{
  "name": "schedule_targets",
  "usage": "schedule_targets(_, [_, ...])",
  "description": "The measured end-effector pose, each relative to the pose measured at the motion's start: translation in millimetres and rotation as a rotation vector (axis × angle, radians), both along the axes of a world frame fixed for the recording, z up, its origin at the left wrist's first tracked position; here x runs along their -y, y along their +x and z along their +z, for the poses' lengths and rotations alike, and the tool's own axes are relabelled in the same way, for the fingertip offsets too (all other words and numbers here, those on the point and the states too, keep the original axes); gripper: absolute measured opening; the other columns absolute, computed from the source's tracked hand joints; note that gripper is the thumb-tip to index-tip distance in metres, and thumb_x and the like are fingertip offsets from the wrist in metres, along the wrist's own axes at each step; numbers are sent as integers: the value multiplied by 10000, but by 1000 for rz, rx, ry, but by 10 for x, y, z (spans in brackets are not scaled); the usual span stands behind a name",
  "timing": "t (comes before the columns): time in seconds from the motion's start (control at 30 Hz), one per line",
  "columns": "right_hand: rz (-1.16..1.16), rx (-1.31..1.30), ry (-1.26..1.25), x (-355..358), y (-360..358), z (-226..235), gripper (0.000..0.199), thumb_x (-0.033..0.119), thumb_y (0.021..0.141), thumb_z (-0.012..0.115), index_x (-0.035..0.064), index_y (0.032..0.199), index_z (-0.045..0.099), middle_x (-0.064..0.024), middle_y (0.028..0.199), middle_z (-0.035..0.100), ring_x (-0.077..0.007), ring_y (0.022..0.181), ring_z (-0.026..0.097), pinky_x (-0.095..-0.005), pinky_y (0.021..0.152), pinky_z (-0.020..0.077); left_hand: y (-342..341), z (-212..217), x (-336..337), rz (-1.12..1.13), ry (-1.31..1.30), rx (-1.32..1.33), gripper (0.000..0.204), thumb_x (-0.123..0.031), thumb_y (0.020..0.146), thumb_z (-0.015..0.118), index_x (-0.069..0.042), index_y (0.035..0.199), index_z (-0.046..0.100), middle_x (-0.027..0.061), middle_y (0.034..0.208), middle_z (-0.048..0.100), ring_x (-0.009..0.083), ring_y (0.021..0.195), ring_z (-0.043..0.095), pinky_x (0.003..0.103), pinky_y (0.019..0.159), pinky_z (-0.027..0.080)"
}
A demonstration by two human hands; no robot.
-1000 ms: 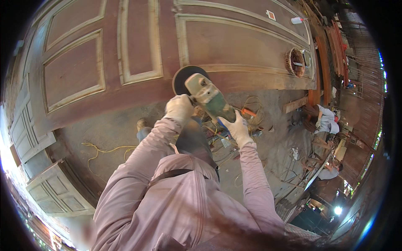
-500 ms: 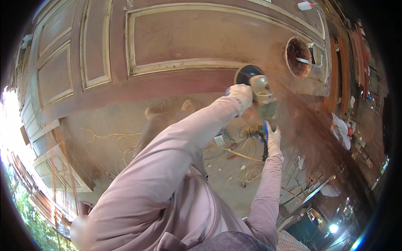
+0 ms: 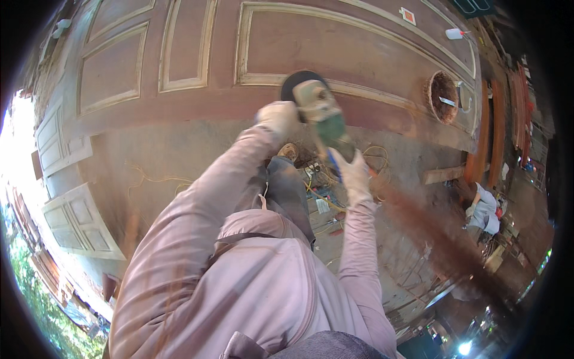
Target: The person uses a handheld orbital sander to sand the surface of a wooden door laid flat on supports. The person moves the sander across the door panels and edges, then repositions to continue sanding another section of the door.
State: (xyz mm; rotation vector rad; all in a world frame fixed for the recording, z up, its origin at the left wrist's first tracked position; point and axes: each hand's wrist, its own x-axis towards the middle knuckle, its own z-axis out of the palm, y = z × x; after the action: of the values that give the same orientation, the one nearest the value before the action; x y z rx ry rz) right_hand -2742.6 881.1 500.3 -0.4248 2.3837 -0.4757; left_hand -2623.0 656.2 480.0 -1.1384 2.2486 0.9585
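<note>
A green and beige angle grinder [image 3: 327, 122] with a round dark disc [image 3: 304, 79] is held in both my gloved hands. My left hand [image 3: 278, 118] is closed at its front, beside the disc, where a side handle would be hidden by the fingers. Round the rear of the body is my right hand [image 3: 354, 175], with blue showing on the glove. The disc is at the near edge of a large brown panelled door [image 3: 323, 39] with pale mouldings, over its reddish border. Reddish dust [image 3: 418, 221] streams off toward the lower right.
A round reddish-brown tub [image 3: 431, 90] holding a pale-handled tool sits on the door's right end. A white bottle [image 3: 454, 34] lies beyond it. Yellow cords [image 3: 382, 157] coil on the floor by my feet. A person in a light shirt [image 3: 485, 212] is at the right.
The grinder and both my hands have moved left along the door's near edge. My view has shifted too, so the door and tub appear farther right. Both hands keep their grip.
</note>
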Motion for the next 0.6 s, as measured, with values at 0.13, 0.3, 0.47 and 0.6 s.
schedule_targets(0.13, [206, 86, 1, 689, 615, 185, 988, 729, 657, 754, -3, 1294, 570, -253, 1126, 694, -378, 1070, 680, -438, 891, 532, 1030, -27, 273, 258, -109, 74, 316, -340, 860, 683, -78, 1019, 762, 186, 1050, 730, 339, 1014, 704, 438, 867, 558])
schedule_targets(0.3, [320, 86, 81, 774, 752, 246, 952, 712, 667, 759, 9, 1284, 582, -244, 1138, 692, -375, 1083, 672, -443, 911, 518, 1361, -77, 113, 364, -132, 56, 347, -394, 865, 665, -74, 945, 771, 202, 965, 731, 352, 962, 708, 440, 849, 558])
schedule_targets(0.47, [166, 49, 21, -131, 80, 218, 787, 514, 759, 801, -21, 1290, 576, -188, 1152, 698, -283, 1064, 683, -381, 920, 516, 451, -86, -515, 218, 66, -10, 319, -338, 866, 641, -59, 950, 772, 212, 977, 727, 360, 980, 705, 440, 865, 555])
schedule_targets(0.6, [-13, 89, -107, -956, -661, 11, 786, 517, 732, 816, -9, 1277, 608, -183, 1080, 723, -291, 985, 700, -370, 887, 520, -500, -117, -1012, 98, 159, -98, 356, -375, 899, 615, -67, 991, 768, 199, 1003, 731, 342, 1001, 705, 438, 868, 557])
